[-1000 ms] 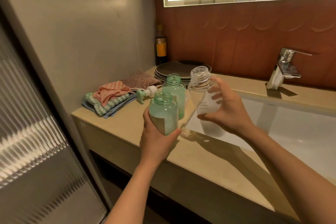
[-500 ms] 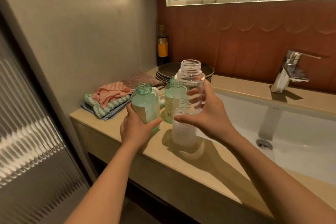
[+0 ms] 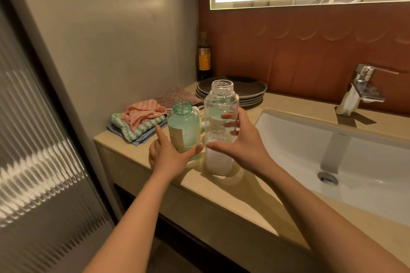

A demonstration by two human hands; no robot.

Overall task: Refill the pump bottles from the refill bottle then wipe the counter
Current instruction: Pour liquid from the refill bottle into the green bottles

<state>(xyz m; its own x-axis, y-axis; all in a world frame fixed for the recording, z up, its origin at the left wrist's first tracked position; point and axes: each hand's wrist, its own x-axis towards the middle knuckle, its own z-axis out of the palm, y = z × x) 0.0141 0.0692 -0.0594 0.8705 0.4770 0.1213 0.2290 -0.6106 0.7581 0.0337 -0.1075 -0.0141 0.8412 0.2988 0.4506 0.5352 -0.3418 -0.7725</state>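
My left hand [image 3: 169, 156] is open, index finger straight and raised, thumb stretched out to the right. My right hand [image 3: 245, 144] curves round the clear bottle [image 3: 218, 104], thumb low on its front, fingers [image 3: 229, 115] on its right side. My bare left forearm [image 3: 133, 213] and right forearm [image 3: 321, 213] reach forward, angling inward.

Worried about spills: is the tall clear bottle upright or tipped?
Upright: the clear bottle stands base-down on the counter, its uncapped mouth pointing up, the right hand curled round its middle.
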